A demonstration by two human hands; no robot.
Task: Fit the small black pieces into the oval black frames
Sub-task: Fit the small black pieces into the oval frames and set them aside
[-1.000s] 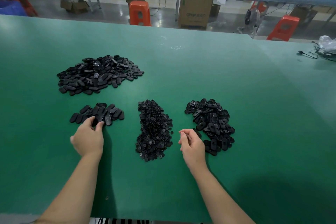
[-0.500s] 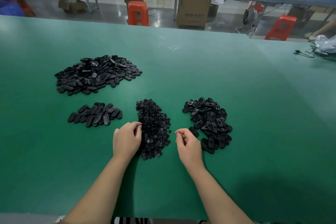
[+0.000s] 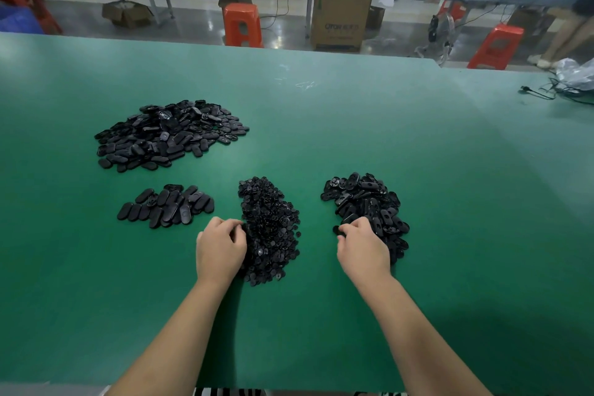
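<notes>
A heap of small black pieces [image 3: 271,225] lies in the middle of the green table [image 3: 401,132]. My left hand [image 3: 220,251] rests at the heap's left edge, its curled fingertips dug in and pinching a small piece. To the right lies a pile of oval black frames [image 3: 366,199]. My right hand [image 3: 361,247] sits at that pile's near left edge, with its fingers curled round one oval frame [image 3: 336,230].
A short layer of oval parts [image 3: 167,207] lies left of the heap, and a big pile of oval parts [image 3: 167,135] sits behind it. A cable and plastic bag [image 3: 572,77] lie at the far right. Orange stools and boxes stand beyond the table.
My left hand moved right from the short layer of oval parts to the heap of small pieces. My right hand moved forward and right to the frames pile and took hold of a frame.
</notes>
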